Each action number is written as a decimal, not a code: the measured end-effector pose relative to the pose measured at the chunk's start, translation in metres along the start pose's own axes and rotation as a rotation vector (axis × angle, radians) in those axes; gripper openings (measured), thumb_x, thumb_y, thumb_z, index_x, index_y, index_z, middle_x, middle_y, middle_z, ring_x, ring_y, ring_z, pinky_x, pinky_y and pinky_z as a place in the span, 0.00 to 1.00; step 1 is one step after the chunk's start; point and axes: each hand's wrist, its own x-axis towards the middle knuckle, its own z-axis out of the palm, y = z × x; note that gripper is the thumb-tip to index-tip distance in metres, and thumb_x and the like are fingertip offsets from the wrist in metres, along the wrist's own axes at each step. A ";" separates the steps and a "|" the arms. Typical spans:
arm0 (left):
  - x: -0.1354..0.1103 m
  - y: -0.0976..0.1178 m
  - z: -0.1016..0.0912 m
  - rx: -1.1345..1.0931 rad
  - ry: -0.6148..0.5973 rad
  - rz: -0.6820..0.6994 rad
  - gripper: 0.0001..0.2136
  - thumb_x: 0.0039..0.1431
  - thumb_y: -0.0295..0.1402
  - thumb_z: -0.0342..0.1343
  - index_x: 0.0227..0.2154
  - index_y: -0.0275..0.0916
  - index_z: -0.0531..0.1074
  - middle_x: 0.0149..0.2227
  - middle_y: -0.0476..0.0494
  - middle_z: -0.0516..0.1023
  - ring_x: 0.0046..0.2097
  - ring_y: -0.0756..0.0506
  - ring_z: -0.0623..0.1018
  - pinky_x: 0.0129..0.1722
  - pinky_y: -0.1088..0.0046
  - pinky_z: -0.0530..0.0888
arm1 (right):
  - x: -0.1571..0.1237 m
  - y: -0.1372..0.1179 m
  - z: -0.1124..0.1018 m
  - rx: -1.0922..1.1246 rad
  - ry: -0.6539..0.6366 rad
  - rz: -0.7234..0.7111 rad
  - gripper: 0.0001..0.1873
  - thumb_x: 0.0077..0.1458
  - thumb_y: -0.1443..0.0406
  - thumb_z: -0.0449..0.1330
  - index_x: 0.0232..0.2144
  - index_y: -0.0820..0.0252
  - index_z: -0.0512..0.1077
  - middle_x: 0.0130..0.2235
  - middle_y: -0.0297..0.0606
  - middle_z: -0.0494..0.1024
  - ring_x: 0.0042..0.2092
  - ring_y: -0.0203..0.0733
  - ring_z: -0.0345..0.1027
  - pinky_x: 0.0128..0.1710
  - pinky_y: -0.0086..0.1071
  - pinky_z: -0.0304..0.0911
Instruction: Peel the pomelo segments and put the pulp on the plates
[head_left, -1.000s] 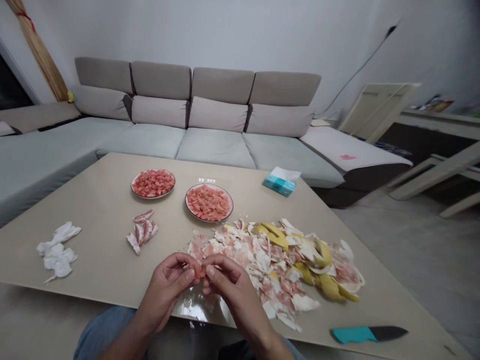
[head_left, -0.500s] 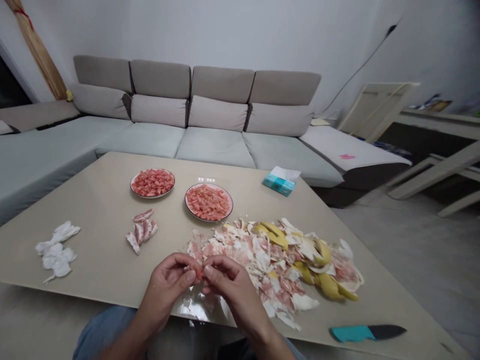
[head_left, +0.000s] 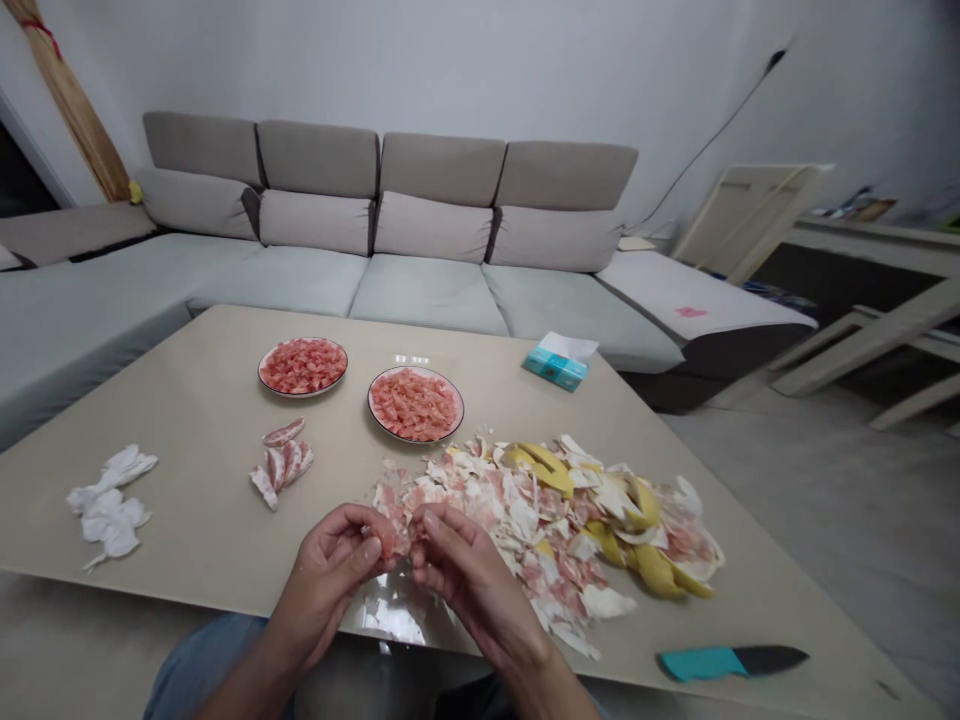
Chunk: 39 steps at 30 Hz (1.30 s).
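- The left hand point(head_left: 334, 568) pinches a pinkish piece of fruit point(head_left: 388, 538) between thumb and fingers; the right hand point(head_left: 466, 572), just beside it, has its fingertips curled in, though whether they grip anything is too small to tell.
- The table's point(head_left: 202, 540) near edge passes below the hands; the knife point(head_left: 701, 663) lies close to it at four o'clock, handle toward the hands.
- From two to three o'clock the peel heap point(head_left: 525, 520) crowds the right hand; toward nine, before the crumpled tissues point(head_left: 112, 522), there is open room to move.
- At ten o'clock the fruit segments point(head_left: 277, 466) wear their membrane; these and the held piece look like all that's left in sight.
- The near plate point(head_left: 460, 408) at twelve and the far plate point(head_left: 264, 377) at eleven bear heaped, bared flesh point(head_left: 414, 402), so the peeling seems mostly done.
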 end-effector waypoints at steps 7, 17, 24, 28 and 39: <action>0.001 -0.002 -0.004 0.049 0.037 0.101 0.05 0.53 0.31 0.64 0.33 0.37 0.77 0.36 0.45 0.75 0.35 0.49 0.75 0.37 0.76 0.74 | 0.001 0.001 -0.002 0.143 -0.018 0.014 0.13 0.47 0.63 0.69 0.34 0.65 0.74 0.28 0.33 0.74 0.26 0.31 0.68 0.25 0.24 0.71; 0.007 -0.007 -0.011 0.215 -0.014 0.279 0.03 0.52 0.28 0.64 0.31 0.39 0.78 0.35 0.44 0.76 0.40 0.47 0.75 0.42 0.75 0.73 | -0.003 0.006 0.003 -0.305 -0.148 -0.028 0.21 0.49 0.51 0.66 0.28 0.65 0.73 0.21 0.31 0.70 0.19 0.28 0.61 0.15 0.18 0.61; 0.007 -0.007 -0.008 0.213 -0.009 0.292 0.02 0.50 0.27 0.66 0.28 0.38 0.79 0.33 0.43 0.78 0.40 0.47 0.76 0.42 0.74 0.73 | -0.002 0.007 0.000 -0.318 -0.094 -0.056 0.19 0.47 0.53 0.69 0.26 0.66 0.76 0.20 0.30 0.70 0.19 0.27 0.60 0.17 0.20 0.62; 0.006 -0.006 -0.008 0.094 0.055 0.212 0.04 0.47 0.28 0.68 0.27 0.38 0.78 0.33 0.45 0.78 0.39 0.48 0.76 0.41 0.77 0.73 | -0.003 0.006 0.002 -0.171 -0.109 -0.025 0.17 0.46 0.56 0.70 0.27 0.66 0.76 0.23 0.32 0.73 0.20 0.26 0.59 0.19 0.20 0.65; 0.005 -0.002 -0.009 -0.103 0.057 0.003 0.09 0.47 0.29 0.69 0.32 0.35 0.79 0.36 0.44 0.78 0.34 0.52 0.77 0.38 0.80 0.75 | 0.003 -0.001 -0.005 0.257 -0.087 0.101 0.09 0.47 0.68 0.70 0.30 0.68 0.75 0.27 0.37 0.77 0.25 0.28 0.67 0.29 0.24 0.72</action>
